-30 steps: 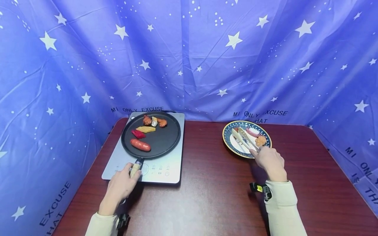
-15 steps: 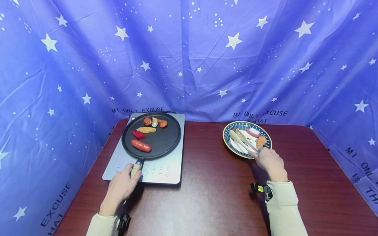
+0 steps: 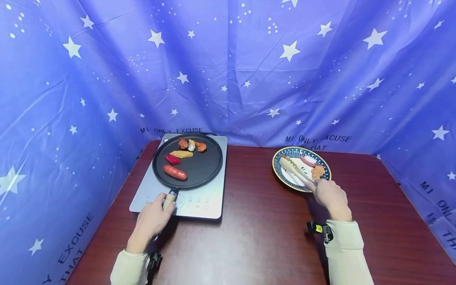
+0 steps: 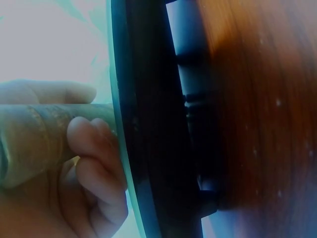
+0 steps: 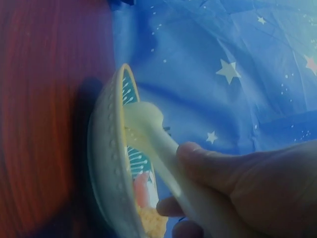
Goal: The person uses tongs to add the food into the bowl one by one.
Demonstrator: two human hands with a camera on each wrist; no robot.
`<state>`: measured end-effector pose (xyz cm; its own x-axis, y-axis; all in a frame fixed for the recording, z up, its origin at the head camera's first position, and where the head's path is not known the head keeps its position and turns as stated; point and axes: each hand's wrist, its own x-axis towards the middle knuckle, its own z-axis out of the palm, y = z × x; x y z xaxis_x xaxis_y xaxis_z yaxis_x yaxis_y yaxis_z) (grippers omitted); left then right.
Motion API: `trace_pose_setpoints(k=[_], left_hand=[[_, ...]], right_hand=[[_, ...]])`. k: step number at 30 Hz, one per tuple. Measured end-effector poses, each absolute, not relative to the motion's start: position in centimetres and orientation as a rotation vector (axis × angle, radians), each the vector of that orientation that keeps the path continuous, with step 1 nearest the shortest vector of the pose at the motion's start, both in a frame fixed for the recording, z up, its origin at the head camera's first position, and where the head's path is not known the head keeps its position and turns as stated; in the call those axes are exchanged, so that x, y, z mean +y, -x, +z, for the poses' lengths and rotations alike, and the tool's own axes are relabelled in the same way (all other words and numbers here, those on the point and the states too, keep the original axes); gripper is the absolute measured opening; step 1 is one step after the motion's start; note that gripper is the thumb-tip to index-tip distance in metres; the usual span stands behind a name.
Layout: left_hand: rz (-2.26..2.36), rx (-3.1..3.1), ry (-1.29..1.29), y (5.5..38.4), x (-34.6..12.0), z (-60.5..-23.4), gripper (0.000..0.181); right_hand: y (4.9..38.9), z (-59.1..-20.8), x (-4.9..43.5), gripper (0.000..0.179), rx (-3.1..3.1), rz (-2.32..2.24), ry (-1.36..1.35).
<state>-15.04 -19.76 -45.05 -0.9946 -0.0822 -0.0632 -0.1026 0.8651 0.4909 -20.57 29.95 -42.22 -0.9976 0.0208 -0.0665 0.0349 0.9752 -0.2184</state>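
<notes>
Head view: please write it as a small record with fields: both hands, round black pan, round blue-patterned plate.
Round black pan: on a flat silver cooktop
Pan contents: long red sausage, flat red piece, flat yellow piece, other pieces near the far rim
Round blue-patterned plate: on the brown table
Plate contents: crumbly golden piece, pink-and-white piece
Left hand: grips the beige pan handle
Right hand: holds long cream tongs
Tongs' grip on food: unclear

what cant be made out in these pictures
Head: reddish-brown food on the plate, partly hidden by the tongs; whether they pinch it is unclear.
Head: the button symbols on the cooktop, too small.
Head: part of the pan handle, covered by the left grip.
Right wrist: the tongs' rear end, cut off by the bottom edge.
</notes>
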Motion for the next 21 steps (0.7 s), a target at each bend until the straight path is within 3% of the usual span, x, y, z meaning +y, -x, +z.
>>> trace_pose_setpoints(k=[21], left_hand=[[0.799, 3.005, 0.135, 14.9, -19.8, -44.9, 0.044]], right_hand=[[19.5, -43.9, 32.2, 0.047, 3.23, -0.347, -0.005]])
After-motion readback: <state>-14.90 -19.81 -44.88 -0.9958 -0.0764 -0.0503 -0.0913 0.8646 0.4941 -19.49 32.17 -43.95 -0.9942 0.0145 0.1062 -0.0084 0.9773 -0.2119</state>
